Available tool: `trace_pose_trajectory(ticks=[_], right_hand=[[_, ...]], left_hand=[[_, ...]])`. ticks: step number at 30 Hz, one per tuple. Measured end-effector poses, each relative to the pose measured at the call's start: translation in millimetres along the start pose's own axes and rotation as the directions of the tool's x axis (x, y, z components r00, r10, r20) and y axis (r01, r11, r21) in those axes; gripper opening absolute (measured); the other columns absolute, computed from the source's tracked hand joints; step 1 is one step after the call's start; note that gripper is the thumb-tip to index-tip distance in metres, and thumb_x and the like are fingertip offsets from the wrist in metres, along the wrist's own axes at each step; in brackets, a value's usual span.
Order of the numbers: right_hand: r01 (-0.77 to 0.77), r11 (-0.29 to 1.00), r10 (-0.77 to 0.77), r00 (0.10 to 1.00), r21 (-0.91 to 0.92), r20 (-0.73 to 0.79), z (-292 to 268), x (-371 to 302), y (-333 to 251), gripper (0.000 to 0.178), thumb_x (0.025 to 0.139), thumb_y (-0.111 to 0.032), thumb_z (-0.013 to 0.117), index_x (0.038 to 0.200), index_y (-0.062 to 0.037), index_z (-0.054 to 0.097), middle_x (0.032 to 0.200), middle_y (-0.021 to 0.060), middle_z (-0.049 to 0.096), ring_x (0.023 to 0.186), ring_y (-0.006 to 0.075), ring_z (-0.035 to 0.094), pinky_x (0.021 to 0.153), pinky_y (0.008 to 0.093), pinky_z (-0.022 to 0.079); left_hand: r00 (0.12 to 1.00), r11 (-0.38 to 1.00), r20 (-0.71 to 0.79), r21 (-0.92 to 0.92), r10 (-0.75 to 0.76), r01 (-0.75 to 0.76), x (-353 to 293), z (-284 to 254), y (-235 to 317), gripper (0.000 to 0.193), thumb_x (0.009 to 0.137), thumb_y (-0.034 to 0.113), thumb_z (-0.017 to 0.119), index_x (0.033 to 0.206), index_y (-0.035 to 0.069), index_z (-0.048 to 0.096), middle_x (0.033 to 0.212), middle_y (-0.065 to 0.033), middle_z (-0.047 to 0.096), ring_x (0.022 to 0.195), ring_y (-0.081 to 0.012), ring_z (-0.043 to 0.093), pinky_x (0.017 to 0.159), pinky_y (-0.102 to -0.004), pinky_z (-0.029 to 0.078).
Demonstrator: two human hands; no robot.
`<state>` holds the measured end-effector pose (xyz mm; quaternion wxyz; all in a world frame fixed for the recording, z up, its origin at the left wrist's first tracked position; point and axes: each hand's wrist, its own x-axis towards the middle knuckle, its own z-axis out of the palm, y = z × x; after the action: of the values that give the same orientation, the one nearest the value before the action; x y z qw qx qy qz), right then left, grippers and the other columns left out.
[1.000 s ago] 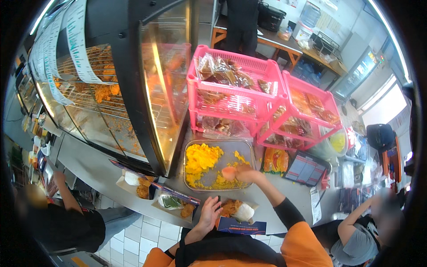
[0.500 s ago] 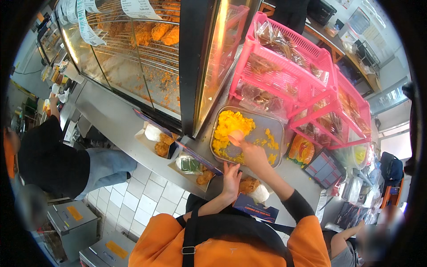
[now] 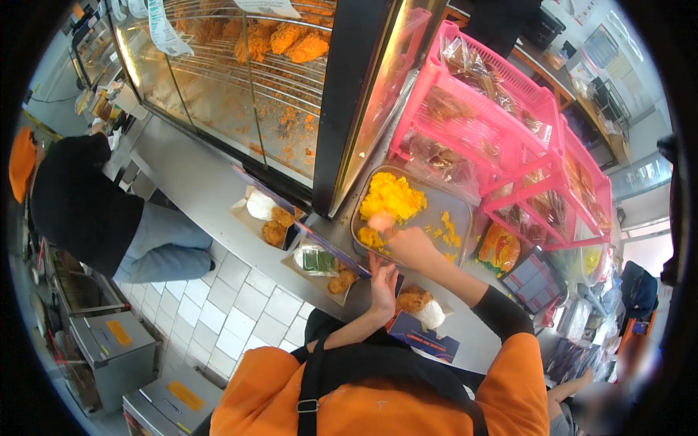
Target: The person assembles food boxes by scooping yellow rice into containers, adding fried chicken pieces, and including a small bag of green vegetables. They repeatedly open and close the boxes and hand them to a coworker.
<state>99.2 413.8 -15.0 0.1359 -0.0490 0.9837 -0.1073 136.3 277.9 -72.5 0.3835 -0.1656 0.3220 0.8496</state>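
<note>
A shallow metal tray (image 3: 429, 200) holds a crumbly yellow food like scrambled egg (image 3: 392, 198), heaped at its left with scattered bits at the right. My right hand (image 3: 411, 245) grips a pale pink spoon (image 3: 379, 222), whose bowl is in the yellow food near the tray's left side. My left hand (image 3: 383, 285) is at the tray's near edge, fingertips against the rim and fingers apart. Beside it, open boxes hold fried chicken (image 3: 340, 282) and wrapped rice (image 3: 315, 259). Another box (image 3: 424, 336) with chicken and white rice stands close to my body.
A glass warming case (image 3: 240, 109) with fried chicken rises at the far left. Pink stacked baskets (image 3: 502, 138) with bagged food stand behind the tray. A red and yellow packet (image 3: 499, 248) and a tablet-like panel (image 3: 536, 277) lie to the right. A person in black (image 3: 80, 203) is at left.
My right hand and the spoon have moved toward the tray's near left corner, and yellow food there has been pushed together. My left hand stays by the rim. The view has shifted slightly.
</note>
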Motion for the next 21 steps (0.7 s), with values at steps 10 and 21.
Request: trace_pose_trajectory(ticks=[10,21], right_hand=[[0.146,0.974,-0.165,0.981,0.171,0.103,36.2,23.3,13.5,0.015,0.077,-0.013,0.059,0.086,-0.0008,0.060,0.077,0.0198,0.063,0.069,0.0342,0.066,0.056,0.0408,0.052],[-0.218,0.539,0.073,0.974,0.813,0.213,30.8,-30.9,75.8,0.029,0.098,-0.028,0.050,0.101,-0.0043,0.066,0.069,0.0009,0.056,0.067,0.0096,0.053,0.059,0.0261,0.042]], left_hand=[[0.997,1.000,-0.081,-0.010,-0.011,0.010,3.9,4.8,-1.0,0.076,0.088,0.021,0.051,0.152,0.022,0.010,0.147,-0.0013,0.027,0.136,-0.0182,0.027,0.111,-0.0388,0.019],[0.998,0.986,0.055,0.163,0.019,-0.028,-10.1,15.2,16.3,0.083,0.091,0.015,0.048,0.153,0.014,-0.007,0.157,-0.0133,0.007,0.143,-0.0264,0.016,0.115,-0.0393,0.013]])
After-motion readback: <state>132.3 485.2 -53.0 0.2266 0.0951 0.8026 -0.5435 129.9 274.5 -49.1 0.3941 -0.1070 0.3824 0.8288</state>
